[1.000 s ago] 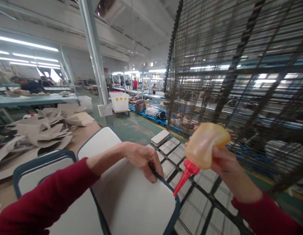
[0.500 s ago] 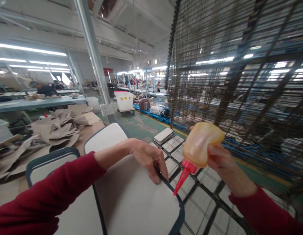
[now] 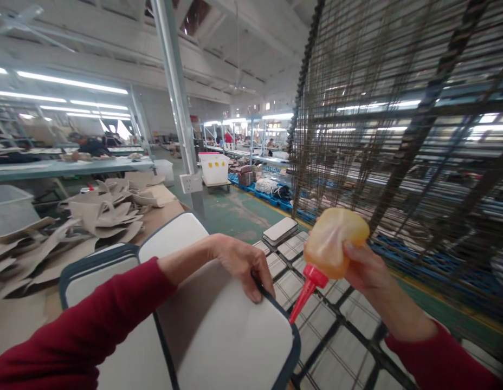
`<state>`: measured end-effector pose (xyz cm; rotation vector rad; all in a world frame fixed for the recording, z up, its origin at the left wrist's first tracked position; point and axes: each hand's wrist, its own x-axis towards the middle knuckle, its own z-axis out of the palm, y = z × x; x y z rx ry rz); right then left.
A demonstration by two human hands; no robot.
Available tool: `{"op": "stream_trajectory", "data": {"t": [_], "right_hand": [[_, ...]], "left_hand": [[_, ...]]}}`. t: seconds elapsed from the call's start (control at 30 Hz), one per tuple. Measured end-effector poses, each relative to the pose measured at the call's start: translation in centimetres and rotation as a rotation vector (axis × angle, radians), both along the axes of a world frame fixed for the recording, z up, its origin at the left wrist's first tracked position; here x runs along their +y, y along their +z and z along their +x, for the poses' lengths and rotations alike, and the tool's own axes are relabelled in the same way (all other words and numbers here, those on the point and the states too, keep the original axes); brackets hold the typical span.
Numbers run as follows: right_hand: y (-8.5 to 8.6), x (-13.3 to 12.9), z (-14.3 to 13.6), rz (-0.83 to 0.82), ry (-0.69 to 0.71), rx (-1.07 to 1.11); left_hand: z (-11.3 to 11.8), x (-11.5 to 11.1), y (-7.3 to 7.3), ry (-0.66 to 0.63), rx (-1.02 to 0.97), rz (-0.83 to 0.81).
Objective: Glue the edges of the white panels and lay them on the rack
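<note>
1. Red nozzle (image 3: 303, 297) of the amber bottle (image 3: 336, 244) aims down at the dark edge of a white panel (image 3: 231, 336), lower centre of the frame; right hand (image 3: 363, 265) has its fingers wrapped round the bottle, left hand (image 3: 243, 262) has its fingers pinching the panel's upper edge
2. Squeeze too hard and I'd bet on a blob across the white face; if the left pinch slips, the panel could swing and the tip skid off
3. Can't tell if the tip touches or just hovers; most right fingers are behind the bottle, panel's bottom is cut off
</note>
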<state>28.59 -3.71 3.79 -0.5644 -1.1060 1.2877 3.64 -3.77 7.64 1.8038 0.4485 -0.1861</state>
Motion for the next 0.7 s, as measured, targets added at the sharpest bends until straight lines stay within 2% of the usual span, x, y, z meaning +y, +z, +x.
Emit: {"op": "stream_trajectory", "data": {"t": [0.33, 0.7], "right_hand": [[0.0, 0.9, -2.2, 0.022, 0.049, -0.088], [-0.5, 1.3, -2.8, 0.0, 0.068, -0.088]], "left_hand": [[-2.1, 0.2, -0.9, 0.023, -0.011, -0.009], [-2.5, -0.5, -0.9, 0.056, -0.026, -0.008]]}}
